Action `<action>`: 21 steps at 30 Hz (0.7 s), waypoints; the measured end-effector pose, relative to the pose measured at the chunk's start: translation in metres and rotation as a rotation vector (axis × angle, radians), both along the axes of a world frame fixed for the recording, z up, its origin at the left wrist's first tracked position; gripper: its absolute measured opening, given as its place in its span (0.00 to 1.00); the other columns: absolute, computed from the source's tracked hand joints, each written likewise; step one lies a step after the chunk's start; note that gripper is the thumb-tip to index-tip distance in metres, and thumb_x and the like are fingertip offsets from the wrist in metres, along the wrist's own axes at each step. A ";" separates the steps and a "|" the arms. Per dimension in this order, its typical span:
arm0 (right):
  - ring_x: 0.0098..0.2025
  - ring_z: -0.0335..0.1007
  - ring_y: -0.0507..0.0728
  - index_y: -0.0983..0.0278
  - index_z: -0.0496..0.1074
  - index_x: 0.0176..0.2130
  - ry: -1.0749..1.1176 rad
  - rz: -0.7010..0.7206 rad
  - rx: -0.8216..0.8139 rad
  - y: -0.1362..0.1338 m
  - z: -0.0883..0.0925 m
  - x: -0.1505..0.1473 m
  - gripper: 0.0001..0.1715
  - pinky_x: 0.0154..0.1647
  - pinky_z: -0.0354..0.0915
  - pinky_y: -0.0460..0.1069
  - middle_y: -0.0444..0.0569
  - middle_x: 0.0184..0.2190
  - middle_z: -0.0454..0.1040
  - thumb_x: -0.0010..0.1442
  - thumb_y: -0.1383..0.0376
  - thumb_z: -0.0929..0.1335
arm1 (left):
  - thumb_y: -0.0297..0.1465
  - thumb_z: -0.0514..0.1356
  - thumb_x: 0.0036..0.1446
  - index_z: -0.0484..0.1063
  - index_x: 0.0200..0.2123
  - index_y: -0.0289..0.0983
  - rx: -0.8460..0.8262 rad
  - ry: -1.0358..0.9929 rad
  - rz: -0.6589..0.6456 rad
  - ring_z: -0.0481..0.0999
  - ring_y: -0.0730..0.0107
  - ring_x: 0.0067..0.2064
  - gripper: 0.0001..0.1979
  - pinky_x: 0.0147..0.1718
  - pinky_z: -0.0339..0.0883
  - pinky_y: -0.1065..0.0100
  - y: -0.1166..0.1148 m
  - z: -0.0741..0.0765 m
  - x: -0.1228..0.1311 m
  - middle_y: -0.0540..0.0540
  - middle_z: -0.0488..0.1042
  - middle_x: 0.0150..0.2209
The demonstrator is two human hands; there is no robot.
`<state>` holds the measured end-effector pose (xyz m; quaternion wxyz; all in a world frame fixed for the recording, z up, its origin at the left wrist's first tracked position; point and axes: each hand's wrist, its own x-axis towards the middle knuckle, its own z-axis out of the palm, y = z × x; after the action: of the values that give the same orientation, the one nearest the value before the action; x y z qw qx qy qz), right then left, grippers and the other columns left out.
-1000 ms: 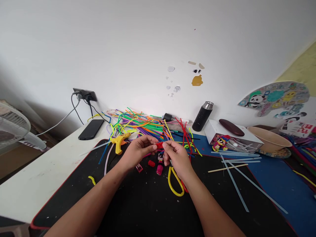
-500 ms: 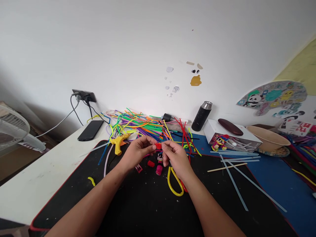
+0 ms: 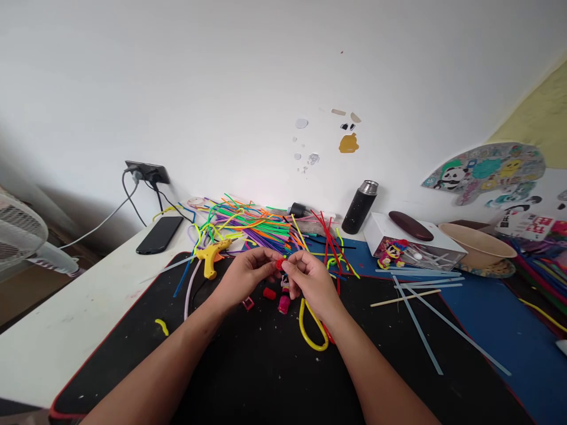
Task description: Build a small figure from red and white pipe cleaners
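Between the fingertips of my left hand (image 3: 253, 273) and my right hand (image 3: 310, 276) is a small red fuzzy piece (image 3: 280, 265), pinched from both sides. Its exact shape is partly covered by the fingers. Just below lies a small doll-like figure with a magenta end (image 3: 284, 304); its upper part is half hidden behind my right fingers. Beside it on the black mat (image 3: 248, 366) rest another red piece (image 3: 269, 293) and a small dark pink clip-like item (image 3: 248, 303). A loop of yellow pipe cleaner (image 3: 313, 336) lies under my right wrist.
A yellow glue gun (image 3: 211, 258) lies left of my hands, before a heap of coloured pipe cleaners (image 3: 261, 227). Behind stand a black thermos (image 3: 359, 208) and a white box (image 3: 425, 236) with a finished doll (image 3: 391, 254). Glue sticks (image 3: 419, 324) lie right; a phone (image 3: 159, 235) left.
My fingertips have drawn closer together around the red piece, which now looks rounder and smaller. The whole view has shifted slightly.
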<state>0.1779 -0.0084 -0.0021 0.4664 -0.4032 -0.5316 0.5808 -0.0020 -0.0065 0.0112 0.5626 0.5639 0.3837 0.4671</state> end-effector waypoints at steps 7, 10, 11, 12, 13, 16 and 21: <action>0.14 0.63 0.49 0.61 0.67 0.33 -0.029 -0.020 0.008 0.001 0.000 0.000 0.22 0.16 0.56 0.43 0.36 0.16 0.69 0.58 0.49 0.75 | 0.44 0.76 0.49 0.80 0.37 0.35 -0.067 -0.027 -0.035 0.78 0.68 0.31 0.20 0.35 0.74 0.66 0.001 -0.001 -0.001 0.46 0.81 0.31; 0.14 0.64 0.49 0.61 0.68 0.34 -0.008 -0.017 -0.004 0.001 0.001 0.001 0.22 0.17 0.57 0.44 0.36 0.16 0.69 0.59 0.48 0.75 | 0.44 0.76 0.49 0.81 0.37 0.35 -0.076 -0.061 0.016 0.79 0.67 0.32 0.20 0.35 0.74 0.65 0.003 -0.004 -0.001 0.46 0.81 0.31; 0.15 0.64 0.49 0.61 0.69 0.35 0.004 -0.020 -0.012 0.001 0.001 0.001 0.22 0.17 0.58 0.44 0.36 0.17 0.69 0.59 0.47 0.75 | 0.43 0.76 0.49 0.81 0.37 0.35 -0.074 -0.079 0.048 0.79 0.67 0.32 0.20 0.36 0.73 0.66 0.004 -0.005 -0.002 0.46 0.82 0.31; 0.15 0.65 0.49 0.62 0.70 0.36 0.015 -0.027 -0.021 0.001 0.001 0.001 0.23 0.18 0.59 0.44 0.36 0.17 0.69 0.59 0.47 0.74 | 0.43 0.76 0.49 0.82 0.37 0.35 -0.070 -0.099 0.084 0.79 0.67 0.32 0.19 0.36 0.73 0.66 0.005 -0.006 -0.002 0.46 0.82 0.31; 0.15 0.65 0.50 0.62 0.70 0.37 0.025 -0.037 -0.028 0.001 0.002 0.002 0.23 0.18 0.59 0.44 0.36 0.17 0.69 0.59 0.46 0.74 | 0.42 0.76 0.49 0.82 0.36 0.35 -0.065 -0.120 0.117 0.79 0.68 0.32 0.18 0.35 0.72 0.67 0.005 -0.006 -0.003 0.46 0.81 0.31; 0.15 0.64 0.49 0.63 0.72 0.39 0.035 -0.063 -0.039 0.001 0.003 0.002 0.25 0.18 0.61 0.44 0.36 0.17 0.68 0.59 0.45 0.74 | 0.41 0.77 0.47 0.83 0.35 0.35 -0.049 -0.160 0.176 0.76 0.70 0.30 0.17 0.32 0.70 0.70 0.007 -0.005 -0.004 0.47 0.80 0.28; 0.15 0.64 0.50 0.63 0.73 0.41 0.021 -0.054 -0.040 0.002 0.002 0.002 0.27 0.18 0.59 0.44 0.36 0.17 0.68 0.57 0.44 0.75 | 0.40 0.77 0.47 0.83 0.35 0.35 -0.043 -0.161 0.184 0.74 0.71 0.29 0.17 0.31 0.69 0.70 0.006 -0.005 -0.004 0.48 0.78 0.27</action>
<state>0.1795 -0.0069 -0.0006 0.4793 -0.4204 -0.5039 0.5827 -0.0056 -0.0001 0.0063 0.5583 0.4751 0.3973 0.5520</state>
